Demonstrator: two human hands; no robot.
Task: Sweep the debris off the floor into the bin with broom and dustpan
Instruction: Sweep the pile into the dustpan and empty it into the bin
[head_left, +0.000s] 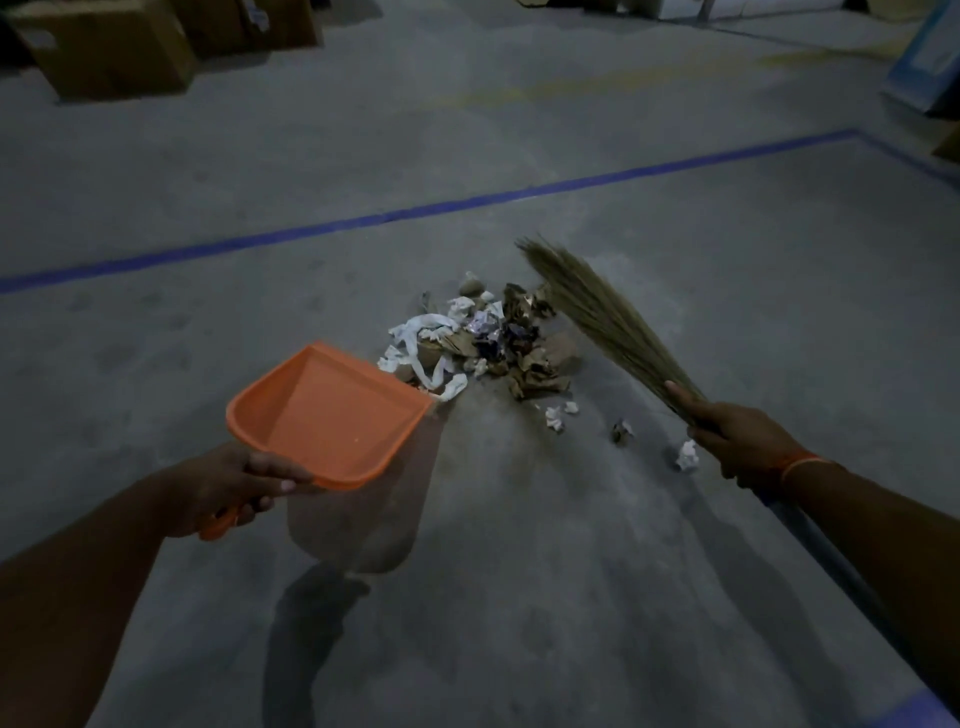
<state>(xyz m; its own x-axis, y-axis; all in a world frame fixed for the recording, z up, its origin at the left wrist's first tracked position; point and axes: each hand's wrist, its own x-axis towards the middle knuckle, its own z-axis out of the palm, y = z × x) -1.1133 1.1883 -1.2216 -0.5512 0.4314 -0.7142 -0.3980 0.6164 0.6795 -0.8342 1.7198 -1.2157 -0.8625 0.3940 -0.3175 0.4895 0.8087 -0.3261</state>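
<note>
Left hand (223, 488) grips the handle of the orange dustpan (332, 410), held tilted above the floor (519, 571). Right hand (737, 441) clasps the grass broom (602, 312), bristles beside the debris pile (493, 343), possibly touching it in this dim view. Stray paper scraps (687, 455) lie nearby.

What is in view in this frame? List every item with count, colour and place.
dustpan: one, orange, held above the floor, left of the pile
broom: one, straw-coloured, right of the pile
debris pile: one heap, white and brown crumpled scraps, centre floor
loose scraps: a few, mostly white, near the right hand
floor line: one, blue, crossing behind the pile
cardboard boxes: several, brown, top left
floor: grey concrete
left hand: grips the dustpan handle
right hand: grips the broom
</note>
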